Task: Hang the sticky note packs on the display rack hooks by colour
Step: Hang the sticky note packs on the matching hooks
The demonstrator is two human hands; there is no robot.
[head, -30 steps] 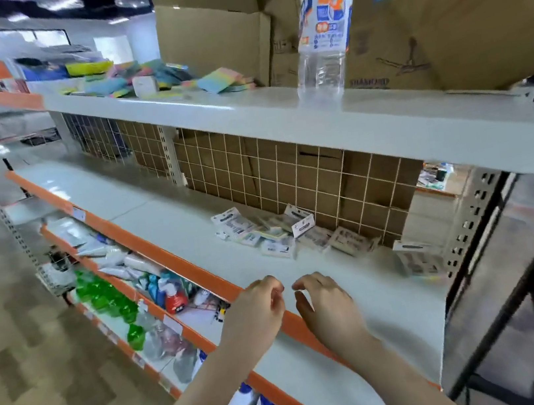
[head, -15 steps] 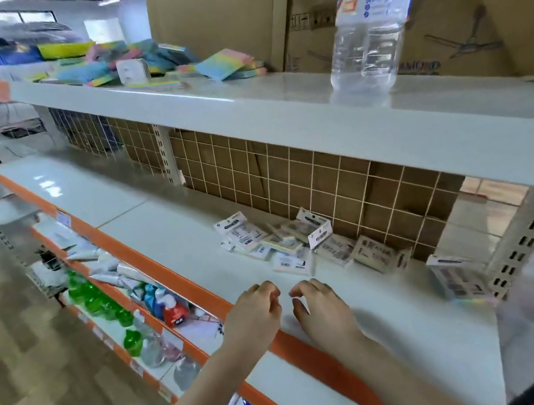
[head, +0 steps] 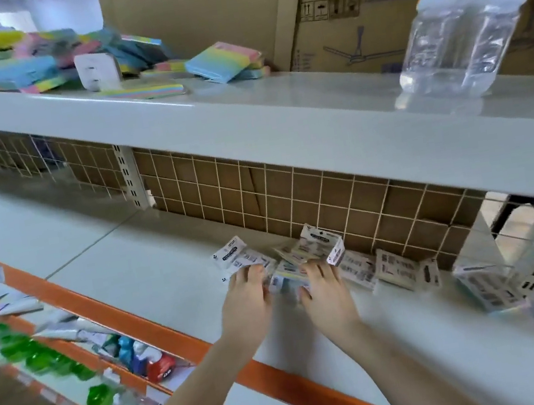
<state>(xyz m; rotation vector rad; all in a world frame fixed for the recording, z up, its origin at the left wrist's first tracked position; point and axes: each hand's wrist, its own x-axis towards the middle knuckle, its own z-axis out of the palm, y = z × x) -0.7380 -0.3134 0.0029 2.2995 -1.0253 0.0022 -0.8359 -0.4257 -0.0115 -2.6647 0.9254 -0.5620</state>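
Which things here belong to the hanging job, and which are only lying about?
For the job:
- white-carded packs at both hands, left and right
- colourful sticky note packs on the top shelf
- wire grid

Lying about:
- water bottle
- cardboard boxes
- green bottles below

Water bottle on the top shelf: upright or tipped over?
Upright. The water bottle stands on its base on the top shelf; its cap is out of frame.

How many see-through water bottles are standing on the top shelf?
1. The clear water bottle stands at the right end of the top shelf, in front of the cardboard boxes. More could be hidden out of frame.
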